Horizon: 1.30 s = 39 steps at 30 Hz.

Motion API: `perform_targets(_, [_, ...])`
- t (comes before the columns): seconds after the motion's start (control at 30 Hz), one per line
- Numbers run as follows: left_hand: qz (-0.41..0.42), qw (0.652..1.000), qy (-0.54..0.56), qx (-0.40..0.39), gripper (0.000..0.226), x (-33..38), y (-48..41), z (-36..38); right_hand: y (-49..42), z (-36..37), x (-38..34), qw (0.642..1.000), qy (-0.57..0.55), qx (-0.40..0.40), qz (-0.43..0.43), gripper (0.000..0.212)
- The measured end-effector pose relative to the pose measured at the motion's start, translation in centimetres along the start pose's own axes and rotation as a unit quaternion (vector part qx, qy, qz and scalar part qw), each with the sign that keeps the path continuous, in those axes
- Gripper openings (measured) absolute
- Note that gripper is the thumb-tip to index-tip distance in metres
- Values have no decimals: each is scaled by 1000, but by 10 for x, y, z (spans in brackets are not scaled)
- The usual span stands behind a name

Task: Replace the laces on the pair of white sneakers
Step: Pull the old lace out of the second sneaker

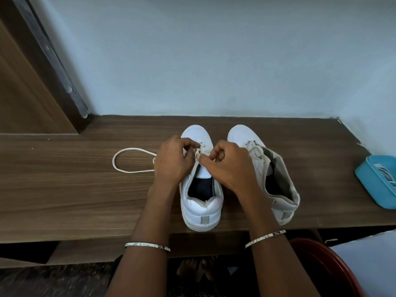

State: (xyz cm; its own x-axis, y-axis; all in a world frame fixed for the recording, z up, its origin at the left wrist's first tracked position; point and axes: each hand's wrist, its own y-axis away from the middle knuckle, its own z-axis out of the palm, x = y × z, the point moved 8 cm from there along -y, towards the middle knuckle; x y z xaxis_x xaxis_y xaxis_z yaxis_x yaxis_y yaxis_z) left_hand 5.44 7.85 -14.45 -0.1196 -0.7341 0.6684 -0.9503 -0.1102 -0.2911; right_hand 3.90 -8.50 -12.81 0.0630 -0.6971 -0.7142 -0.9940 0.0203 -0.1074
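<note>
End of lace [117,155] lost behind left hand [171,161]; eyelets of left sneaker [201,209] covered by it and right hand [227,168] (how far laced: cannot tell). Right edge cuts blue tray [364,183], contents unclear.

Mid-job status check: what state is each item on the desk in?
Left sneaker, upright, mostly unlaced.
Right sneaker, tilted outward, lace loose.
Lace, slack loop lying on desk.
Left hand, pinching lace at left sneaker.
Right hand, pinching lace there too.
Blue tray, holds white strands.
</note>
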Motion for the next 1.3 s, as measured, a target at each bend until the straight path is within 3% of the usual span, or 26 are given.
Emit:
perform_targets(0.23, [33, 999, -30, -3, 8, 5, 1, -1, -1, 8, -1, 997, -11, -76, -6, 21])
perform_targets(0.33, [38, 999, -21, 1, 8, 3, 0, 2, -3, 4, 2, 998, -36, -58, 4, 15])
perform_targets(0.43, [39, 997, 65, -1, 10, -1, 0, 9, -5, -1, 6, 999, -39, -30, 4, 12])
perform_targets(0.57, [-121, 957, 263, -6, 14, -26, 2, 18, -5, -2, 10, 999, -46, -9, 3, 12])
perform_targets(0.67, [-151, 936, 319, -11, 17, -29, 4, 20, -7, 0, 13, 999, -43, -8, 3, 14])
perform_targets(0.73, [-107, 954, 281, -11, 10, -25, 2, 14, -7, 5, 15, 999, -27, -22, 2, 18])
perform_targets(0.83, [0, 992, 125, -28, 24, -8, -1, 8, -8, 9, 16, 999, -5, -35, 4, 24])
perform_targets(1.0, [36, 999, 16, -18, 33, 3, -1, 7, -5, 14, 11, 999, 12, -47, -22, 33])
perform_targets(1.13, [79, 996, -40, -2, 9, 11, 2, 5, -5, 14, 11, 998, 2, -51, -38, 37])
perform_targets(1.23, [75, 997, -13, 2, 5, 8, 3, 7, -6, 14, 13, 998, 1, -47, -38, 37])
perform_targets(1.3, [14, 994, 106, 22, 8, -2, 1, 3, -6, 14, 14, 999, 5, -42, -35, 37])
